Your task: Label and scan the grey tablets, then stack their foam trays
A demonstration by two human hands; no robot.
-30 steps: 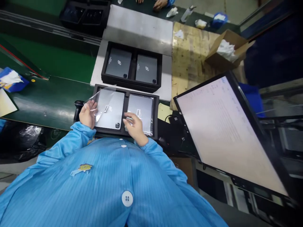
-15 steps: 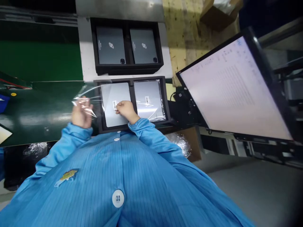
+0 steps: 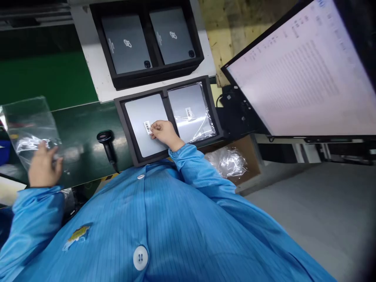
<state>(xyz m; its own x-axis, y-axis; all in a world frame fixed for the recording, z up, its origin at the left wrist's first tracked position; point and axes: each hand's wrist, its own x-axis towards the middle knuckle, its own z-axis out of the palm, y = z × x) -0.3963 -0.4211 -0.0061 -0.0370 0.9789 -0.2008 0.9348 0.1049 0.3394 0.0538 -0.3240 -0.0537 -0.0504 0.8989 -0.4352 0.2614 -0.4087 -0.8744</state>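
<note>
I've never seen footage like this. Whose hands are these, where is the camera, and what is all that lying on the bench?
The camera sits on the worker's head and looks down, so the blue smock and both hands belong to one person. The left hand holds a clear plastic bag out to the side. The right hand pinches a small barcode label on a bare grey tablet in a black tray. The tablet beside it is wrapped in plastic. A second tray behind holds two darker tablets. A handheld scanner stands on the green bench, and a monitor is on the right.
</note>
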